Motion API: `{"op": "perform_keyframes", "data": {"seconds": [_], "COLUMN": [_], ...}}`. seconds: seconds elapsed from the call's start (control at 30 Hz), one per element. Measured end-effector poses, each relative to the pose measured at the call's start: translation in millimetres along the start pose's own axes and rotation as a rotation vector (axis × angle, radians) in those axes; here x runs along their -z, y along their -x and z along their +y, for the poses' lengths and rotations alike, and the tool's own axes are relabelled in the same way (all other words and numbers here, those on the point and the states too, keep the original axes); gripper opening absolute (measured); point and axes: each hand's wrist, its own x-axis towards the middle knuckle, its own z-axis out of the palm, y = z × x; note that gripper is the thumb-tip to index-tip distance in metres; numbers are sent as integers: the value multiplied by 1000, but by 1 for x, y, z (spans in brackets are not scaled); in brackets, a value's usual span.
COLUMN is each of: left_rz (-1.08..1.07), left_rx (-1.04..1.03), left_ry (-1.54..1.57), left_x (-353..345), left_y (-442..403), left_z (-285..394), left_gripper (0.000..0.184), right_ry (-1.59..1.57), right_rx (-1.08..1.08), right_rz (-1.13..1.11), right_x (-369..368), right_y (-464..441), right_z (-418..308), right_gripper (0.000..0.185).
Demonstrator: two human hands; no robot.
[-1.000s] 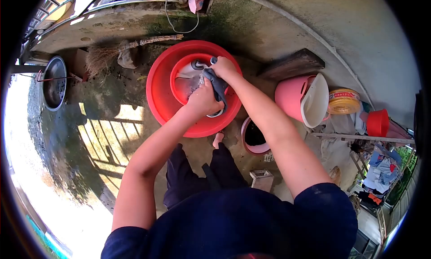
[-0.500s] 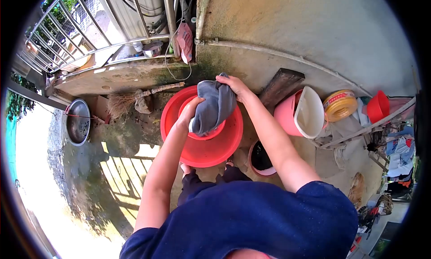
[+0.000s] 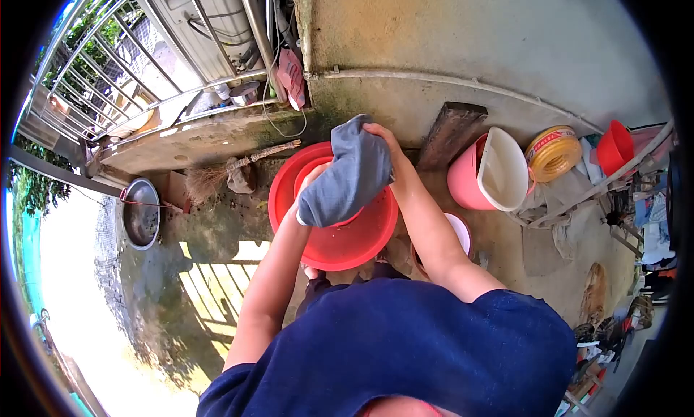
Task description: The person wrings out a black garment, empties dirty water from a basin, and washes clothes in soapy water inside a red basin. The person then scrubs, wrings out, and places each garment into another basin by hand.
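Observation:
A grey cloth [image 3: 347,175], possibly a garment, hangs between my two hands above the red basins. Closed around its upper right edge is my right hand [image 3: 384,141]. My left hand [image 3: 312,182] grips the left side, its fingers mostly hidden under the fabric, which drapes over them. Below the cloth, a smaller red basin [image 3: 304,172] sits inside a wide red basin [image 3: 340,250] on the ground, in front of my feet.
A metal basin [image 3: 142,214] and a straw broom [image 3: 210,182] lie to the left. On the right are a dark wooden plank [image 3: 450,136], a pink bucket [image 3: 463,180], a white container [image 3: 504,169], a yellow hose coil [image 3: 555,156] and a red bucket [image 3: 616,149]. A metal railing [image 3: 137,48] stands at upper left.
The cloth has been turned and spread, now covering most of my left hand's fingers. Both hands still hold it. The whole view has shifted slightly.

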Motion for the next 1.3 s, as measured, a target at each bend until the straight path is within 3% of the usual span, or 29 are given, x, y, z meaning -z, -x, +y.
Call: {"op": "perform_keyframes", "data": {"seconds": [0.03, 0.1, 0.13, 0.17, 0.23, 0.27, 0.33, 0.4, 0.43, 0.5, 0.53, 0.57, 0.6, 0.63, 0.67, 0.73, 0.8, 0.87, 1.0, 1.1, 1.23, 1.27, 1.3], "left_rz": [-51, -143, 50, 133, 269, 280, 267, 245, 215, 155, 129, 105, -10, -67, -83, -87, -148, -202, -120, -106, -121, -103, -76], "left_rx": [147, 117, -171, -278, -218, -113, -32, -26, 23, -2, -3, -8, 9, 86, 119, 195, 196, 153, 45, -68, -29, -140, -259], "left_ry": [358, 158, -427, -842, -1419, -1601, -1672, -1794, -1792, -1644, -1646, -1647, -1556, -1239, -965, -518, -421, -350, -525, -607, -876, -1244, -1609], "left_x": [-17, -24, -23, -20, -49, -59, -54, -36, -30, -20, -20, -21, -19, -13, -16, -38, -41, -43, -54, -56, -70, -77, -83], "left_y": [7, 10, 4, 0, 4, 3, -6, -19, -24, -26, -26, -27, -31, -36, -33, -18, -14, -10, -3, -3, -10, -13, -14], "left_z": [17, 30, 27, 25, 27, 23, 13, 2, 3, 11, 18, 30, 45, 52, 57, 80, 96, 107, 116, 119, 112, 108, 102], "left_gripper": [42, 53, 73, 91, 99, 92, 92, 91, 92, 92, 89, 86, 75, 61, 57, 50, 49, 51, 47, 49, 50, 47, 45], "right_ry": [-6, 147, 143, 133, 354, 497, 679, 898, 974, 1321, 1295, 658, 608, 608, 681, 489, 387, 389, 611, 541, 232, 205, 204], "right_rx": [3, 51, 43, 46, 56, 43, 78, 197, 221, 248, 210, 317, 282, 249, 238, 169, 141, 209, 267, 276, 264, 413, 412], "right_rz": [12, 199, 73, 82, 72, 232, 569, 770, 831, 700, 481, 312, 200, 80, -5, -196, -264, -531, -276, -199, 168, 300, 300], "right_x": [0, -9, 5, 18, 38, 39, 29, 36, 41, 59, 60, 46, 27, 7, -17, -30, -48, -51, -47, -54, -50, -59, -53], "right_y": [-2, -13, -30, -44, -66, -74, -76, -83, -85, -104, -104, -91, -80, -71, -57, -45, -30, -28, -10, 17, 7, 3, -6], "right_z": [-5, -10, -10, -10, -7, -6, 7, 16, 18, 8, -1, 4, -5, -12, -21, -35, -48, -55, -57, -36, -21, -16, -16], "right_gripper": [35, 27, 26, 26, 19, 17, 14, 25, 26, 25, 23, 27, 39, 39, 37, 40, 43, 51, 65, 69, 42, 26, 26]}}
